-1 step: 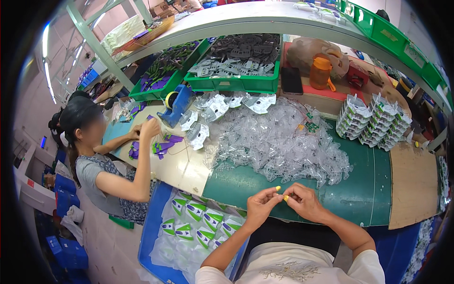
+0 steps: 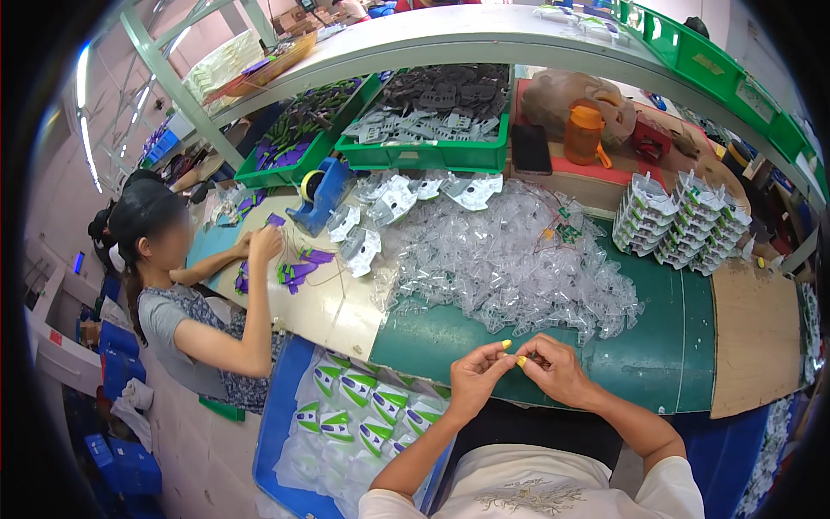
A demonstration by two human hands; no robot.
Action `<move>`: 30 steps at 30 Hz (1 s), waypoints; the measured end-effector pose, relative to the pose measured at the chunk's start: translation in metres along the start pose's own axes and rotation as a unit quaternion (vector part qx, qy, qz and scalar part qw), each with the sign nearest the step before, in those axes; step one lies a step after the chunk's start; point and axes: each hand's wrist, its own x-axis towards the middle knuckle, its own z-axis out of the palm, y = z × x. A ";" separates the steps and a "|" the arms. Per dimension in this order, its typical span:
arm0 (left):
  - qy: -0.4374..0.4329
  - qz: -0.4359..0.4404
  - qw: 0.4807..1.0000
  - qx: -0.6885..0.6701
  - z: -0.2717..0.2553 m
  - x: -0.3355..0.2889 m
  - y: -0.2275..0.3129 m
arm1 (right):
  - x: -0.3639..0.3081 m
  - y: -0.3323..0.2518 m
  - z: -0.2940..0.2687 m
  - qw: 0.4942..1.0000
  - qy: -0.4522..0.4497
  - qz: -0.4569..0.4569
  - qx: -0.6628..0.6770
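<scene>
My left hand [image 2: 481,374] and my right hand [image 2: 556,370] meet over the near edge of the green work mat [image 2: 657,346]. Yellow covers wrap some of the fingertips. Thumbs and fingers pinch together, and whatever lies between them is too small to make out. Just beyond my hands spreads a large heap of clear plastic parts [image 2: 510,259]. Thin wires and small green circuit boards [image 2: 567,232] lie on the heap's right side. White shell parts [image 2: 396,199] rest along its far left edge.
Stacked white-and-green housings [image 2: 644,216] stand at right. A blue crate [image 2: 270,450] holds bagged white-green pieces at lower left. Green bins [image 2: 424,156], a blue tape dispenser [image 2: 320,195], a phone [image 2: 531,149] and an orange bottle [image 2: 584,134] sit farther back. A co-worker [image 2: 199,294] handles purple parts at left.
The co-worker's raised hand has come slightly down and to the left. My own hands hold nearly the same pose.
</scene>
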 end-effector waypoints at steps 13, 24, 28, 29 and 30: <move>-0.145 -0.255 0.935 -0.198 -0.018 -0.002 0.006 | -0.002 0.009 -0.003 0.993 -0.037 -0.052 0.101; 0.105 0.244 0.836 0.480 -0.113 0.118 0.041 | -0.008 -0.002 -0.040 0.982 0.090 0.056 0.155; 0.275 0.239 0.668 0.649 -0.183 0.173 0.041 | -0.029 0.000 -0.042 0.970 0.087 0.071 0.214; 0.266 0.212 0.649 0.680 -0.196 0.178 0.040 | -0.031 -0.004 -0.039 0.972 0.078 0.071 0.209; 0.266 0.225 0.638 0.686 -0.204 0.181 0.042 | -0.032 -0.008 -0.039 0.974 0.071 0.074 0.204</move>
